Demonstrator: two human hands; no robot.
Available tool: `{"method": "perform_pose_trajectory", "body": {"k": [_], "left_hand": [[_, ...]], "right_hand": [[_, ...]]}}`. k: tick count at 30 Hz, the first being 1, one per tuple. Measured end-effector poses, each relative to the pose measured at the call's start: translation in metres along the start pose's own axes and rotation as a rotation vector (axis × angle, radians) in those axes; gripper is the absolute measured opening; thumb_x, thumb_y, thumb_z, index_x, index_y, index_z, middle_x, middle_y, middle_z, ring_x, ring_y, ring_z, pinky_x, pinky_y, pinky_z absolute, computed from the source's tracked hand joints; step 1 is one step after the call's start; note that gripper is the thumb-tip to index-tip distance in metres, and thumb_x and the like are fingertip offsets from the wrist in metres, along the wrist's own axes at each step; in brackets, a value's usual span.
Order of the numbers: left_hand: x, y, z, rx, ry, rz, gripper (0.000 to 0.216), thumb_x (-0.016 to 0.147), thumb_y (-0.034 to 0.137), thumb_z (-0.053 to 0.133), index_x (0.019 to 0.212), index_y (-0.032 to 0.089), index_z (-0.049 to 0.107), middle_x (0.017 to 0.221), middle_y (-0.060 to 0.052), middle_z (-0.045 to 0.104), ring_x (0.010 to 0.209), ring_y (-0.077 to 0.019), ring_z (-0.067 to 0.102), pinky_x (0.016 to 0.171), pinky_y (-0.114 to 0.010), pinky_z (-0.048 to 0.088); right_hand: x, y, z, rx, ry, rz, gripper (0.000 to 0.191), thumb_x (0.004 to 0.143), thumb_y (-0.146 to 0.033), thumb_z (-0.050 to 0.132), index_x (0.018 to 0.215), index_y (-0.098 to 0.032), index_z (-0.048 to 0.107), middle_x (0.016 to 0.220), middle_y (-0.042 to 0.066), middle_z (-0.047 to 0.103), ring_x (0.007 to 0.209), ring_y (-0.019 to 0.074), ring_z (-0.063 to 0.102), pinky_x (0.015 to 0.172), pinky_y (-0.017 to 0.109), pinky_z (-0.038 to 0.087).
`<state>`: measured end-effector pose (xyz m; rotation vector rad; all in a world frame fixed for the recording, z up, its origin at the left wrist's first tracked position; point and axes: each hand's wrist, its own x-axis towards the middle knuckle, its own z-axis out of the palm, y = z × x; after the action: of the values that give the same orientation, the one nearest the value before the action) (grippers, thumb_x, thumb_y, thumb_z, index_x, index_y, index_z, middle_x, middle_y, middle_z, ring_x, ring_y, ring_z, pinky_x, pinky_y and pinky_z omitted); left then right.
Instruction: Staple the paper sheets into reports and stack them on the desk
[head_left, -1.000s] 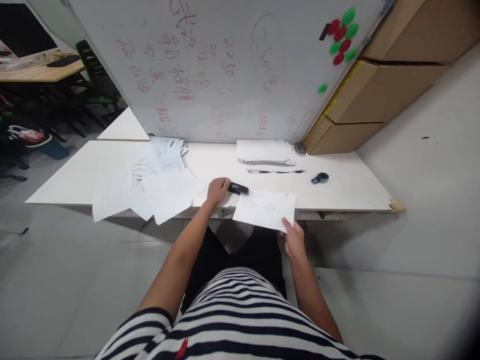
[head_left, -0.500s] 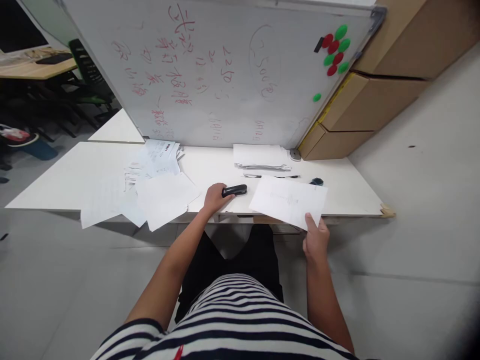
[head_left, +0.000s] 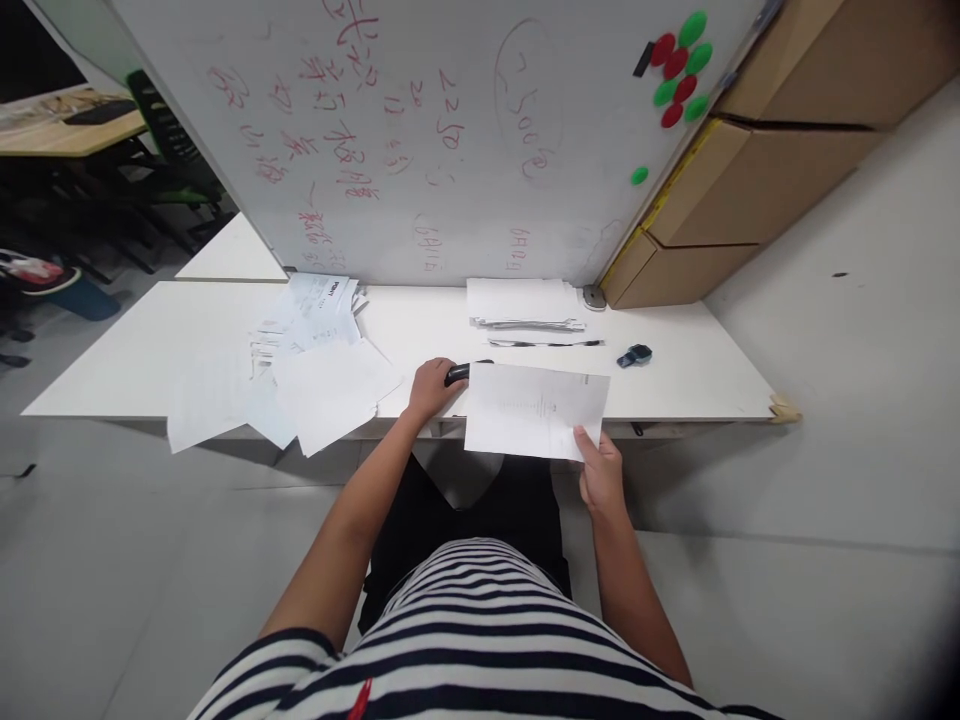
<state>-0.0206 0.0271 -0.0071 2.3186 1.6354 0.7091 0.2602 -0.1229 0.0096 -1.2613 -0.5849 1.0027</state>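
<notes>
While the left hand [head_left: 433, 386] grips the stapler [head_left: 455, 374] on the counter [head_left: 690, 385], the right hand [head_left: 598, 470] pinches the sheet [head_left: 536, 410] by its near corner over the front edge; probably light, floppy and easily creased.

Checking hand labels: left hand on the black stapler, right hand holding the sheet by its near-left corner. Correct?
One detail is off. The right hand holds the sheet by its near-right corner, not the near-left. The rest stands: the left hand is on the black stapler, at the table's front edge. The head view shows both.
</notes>
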Motion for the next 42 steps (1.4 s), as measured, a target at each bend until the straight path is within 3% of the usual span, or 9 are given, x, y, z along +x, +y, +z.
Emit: {"method": "perform_pose_trajectory", "body": {"k": [17, 21, 24, 28, 33, 37, 42], "left_hand": [[-0.001, 0.006, -0.002, 0.005, -0.016, -0.021, 0.029, 0.086, 0.043, 0.054, 0.103, 0.021, 0.058, 0.103, -0.008, 0.062, 0.097, -0.0255, 0.055, 0.085, -0.038, 0.043], [0.000, 0.008, -0.002, 0.009, -0.028, -0.044, 0.031, 0.086, 0.047, 0.053, 0.103, 0.021, 0.057, 0.103, -0.008, 0.061, 0.098, -0.0256, 0.055, 0.087, -0.038, 0.043], [0.001, 0.009, 0.001, 0.030, -0.015, -0.083, 0.036, 0.087, 0.051, 0.051, 0.106, 0.021, 0.056, 0.111, -0.010, 0.059, 0.110, -0.0281, 0.051, 0.094, -0.040, 0.041], [0.003, 0.007, 0.009, 0.080, 0.068, -0.209, 0.053, 0.085, 0.058, 0.049, 0.123, 0.020, 0.049, 0.135, -0.014, 0.047, 0.137, -0.0354, 0.026, 0.110, -0.049, 0.024], [0.009, 0.003, 0.020, 0.136, 0.115, -0.414, 0.080, 0.083, 0.068, 0.042, 0.143, 0.016, 0.028, 0.151, -0.018, 0.029, 0.144, -0.0379, 0.008, 0.113, -0.059, 0.011], [0.012, 0.002, 0.022, 0.145, 0.095, -0.442, 0.082, 0.083, 0.070, 0.038, 0.145, 0.017, 0.025, 0.153, -0.017, 0.026, 0.145, -0.0360, 0.004, 0.114, -0.059, 0.008], [0.013, 0.001, 0.022, 0.132, 0.029, -0.443, 0.082, 0.083, 0.072, 0.033, 0.147, 0.021, 0.026, 0.156, -0.013, 0.022, 0.145, -0.0347, 0.008, 0.115, -0.059, 0.005]], "right_hand": [[-0.003, 0.011, -0.004, 0.003, 0.002, 0.049, 0.050, 0.069, -0.042, 0.077, 0.111, -0.016, 0.068, 0.106, 0.008, 0.071, 0.099, 0.0226, 0.065, 0.090, 0.039, 0.052], [-0.002, 0.018, -0.005, -0.012, 0.012, 0.084, 0.051, 0.069, -0.042, 0.076, 0.111, -0.015, 0.067, 0.106, 0.009, 0.071, 0.092, 0.0209, 0.066, 0.080, 0.035, 0.053], [-0.002, 0.023, -0.005, -0.058, 0.065, 0.091, 0.052, 0.071, -0.043, 0.074, 0.115, -0.016, 0.066, 0.112, 0.009, 0.069, 0.085, 0.0186, 0.065, 0.063, 0.027, 0.052], [0.009, 0.021, 0.003, -0.104, 0.111, 0.068, 0.055, 0.071, -0.046, 0.071, 0.117, -0.017, 0.064, 0.112, 0.009, 0.068, 0.079, 0.0181, 0.064, 0.052, 0.024, 0.046], [0.067, 0.001, 0.037, -0.143, -0.002, -0.072, 0.048, 0.073, -0.048, 0.069, 0.108, -0.016, 0.067, 0.100, 0.007, 0.069, 0.079, 0.0167, 0.061, 0.058, 0.025, 0.049], [0.151, -0.018, 0.080, -0.248, -0.094, -0.106, 0.047, 0.071, -0.050, 0.069, 0.103, -0.016, 0.066, 0.090, 0.005, 0.066, 0.062, 0.0108, 0.053, 0.046, 0.021, 0.040], [0.255, -0.022, 0.129, -0.638, -0.132, -0.272, 0.043, 0.083, -0.046, 0.054, 0.104, -0.009, 0.064, 0.088, 0.010, 0.064, 0.065, 0.0136, 0.053, 0.055, 0.030, 0.046]]}}
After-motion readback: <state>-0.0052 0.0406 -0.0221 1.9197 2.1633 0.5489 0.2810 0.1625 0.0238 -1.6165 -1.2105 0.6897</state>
